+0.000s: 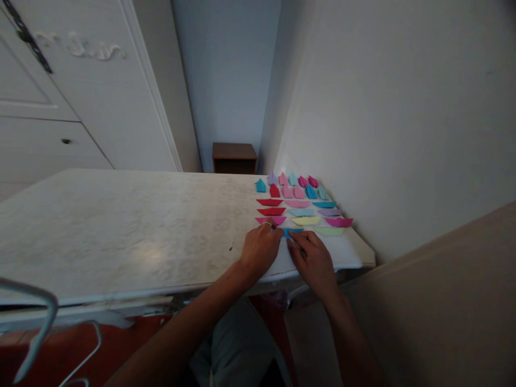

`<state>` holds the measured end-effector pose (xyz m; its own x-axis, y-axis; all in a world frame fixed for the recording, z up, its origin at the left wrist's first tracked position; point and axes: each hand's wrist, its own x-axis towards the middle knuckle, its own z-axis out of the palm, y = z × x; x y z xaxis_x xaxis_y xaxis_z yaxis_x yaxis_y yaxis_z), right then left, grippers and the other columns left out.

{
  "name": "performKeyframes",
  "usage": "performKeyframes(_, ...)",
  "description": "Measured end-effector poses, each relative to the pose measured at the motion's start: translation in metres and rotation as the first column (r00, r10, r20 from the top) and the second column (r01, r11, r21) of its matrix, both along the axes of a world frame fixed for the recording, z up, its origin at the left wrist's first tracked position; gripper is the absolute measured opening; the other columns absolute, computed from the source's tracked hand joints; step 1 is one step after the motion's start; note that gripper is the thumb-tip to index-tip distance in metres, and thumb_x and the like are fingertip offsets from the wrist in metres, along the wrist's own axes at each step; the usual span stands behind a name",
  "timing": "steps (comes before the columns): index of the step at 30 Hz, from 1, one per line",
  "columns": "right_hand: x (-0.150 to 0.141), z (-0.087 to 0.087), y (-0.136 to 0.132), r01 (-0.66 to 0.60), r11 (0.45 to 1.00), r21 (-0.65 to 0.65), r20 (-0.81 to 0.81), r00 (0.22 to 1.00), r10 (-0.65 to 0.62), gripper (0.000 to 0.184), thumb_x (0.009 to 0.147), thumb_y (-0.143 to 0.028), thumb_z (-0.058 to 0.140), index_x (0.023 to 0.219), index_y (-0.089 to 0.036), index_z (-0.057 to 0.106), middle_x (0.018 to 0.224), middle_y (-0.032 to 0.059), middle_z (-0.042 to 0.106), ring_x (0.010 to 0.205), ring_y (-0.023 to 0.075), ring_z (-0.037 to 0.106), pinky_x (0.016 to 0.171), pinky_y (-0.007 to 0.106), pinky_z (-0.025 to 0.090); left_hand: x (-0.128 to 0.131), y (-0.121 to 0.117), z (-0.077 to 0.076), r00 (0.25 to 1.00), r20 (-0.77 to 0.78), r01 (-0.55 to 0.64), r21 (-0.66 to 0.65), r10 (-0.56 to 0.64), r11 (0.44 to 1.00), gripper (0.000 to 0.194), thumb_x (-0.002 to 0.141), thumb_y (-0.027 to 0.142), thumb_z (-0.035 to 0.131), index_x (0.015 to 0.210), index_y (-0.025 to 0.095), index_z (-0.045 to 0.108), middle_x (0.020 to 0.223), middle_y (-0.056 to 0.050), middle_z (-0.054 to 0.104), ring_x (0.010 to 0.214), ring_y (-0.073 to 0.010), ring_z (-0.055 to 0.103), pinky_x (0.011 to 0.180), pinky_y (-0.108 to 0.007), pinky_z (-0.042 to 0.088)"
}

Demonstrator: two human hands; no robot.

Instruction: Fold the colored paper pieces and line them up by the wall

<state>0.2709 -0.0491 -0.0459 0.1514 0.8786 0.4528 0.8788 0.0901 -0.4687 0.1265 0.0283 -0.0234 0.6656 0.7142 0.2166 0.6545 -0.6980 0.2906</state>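
Observation:
A blue folded-paper boat [293, 231] lies at the near side of several rows of paper shapes. My left hand [263, 244] has its fingers closed at the boat's left end and wears a ring. From the near right, my right hand [312, 260] pinches at its lower edge; the exact grip is partly hidden. Just beyond are a magenta paper boat [260, 221], partly behind my left hand, and a yellow paper boat [305, 221]. A pale green paper boat [329, 231] sits to the right.
Farther back stand small folded-paper figures [286, 192] in pink, red, blue and purple. The marbled white table [141, 231] runs left, and a wall [382, 123] bounds the right. White furniture [100, 91] and a brown shelf [234, 151] stand beyond.

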Motion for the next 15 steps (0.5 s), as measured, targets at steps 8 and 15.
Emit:
performKeyframes(8,0.0001,-0.0034,0.0043,0.016,1.0,0.006,0.064,0.998,-0.016,0.034,0.095,-0.032,0.047,0.114,-0.015,0.069,0.098,0.0123,0.059,0.092,0.0247,0.058,0.085,0.04,0.049,-0.0027,-0.003,0.0002,0.998,-0.057,0.038,0.04,-0.036,0.998,0.024,0.095,0.018,0.045,0.104,0.018,0.067,0.107,-0.012,0.063,0.09,-0.0225,0.065,0.078,-0.034,0.051)
performKeyframes(15,-0.0012,-0.0049,0.0043,0.046,0.999,0.024,0.083,0.995,-0.048,0.033,0.095,-0.032,0.048,0.115,-0.015,0.068,0.098,0.0115,0.06,0.092,0.0242,0.059,0.085,0.038,0.049,-0.0061,-0.0058,0.001,0.998,-0.047,0.039,0.062,-0.036,0.997,0.024,0.094,0.017,0.046,0.103,0.02,0.068,0.109,-0.009,0.064,0.089,-0.0214,0.066,0.079,-0.033,0.052)
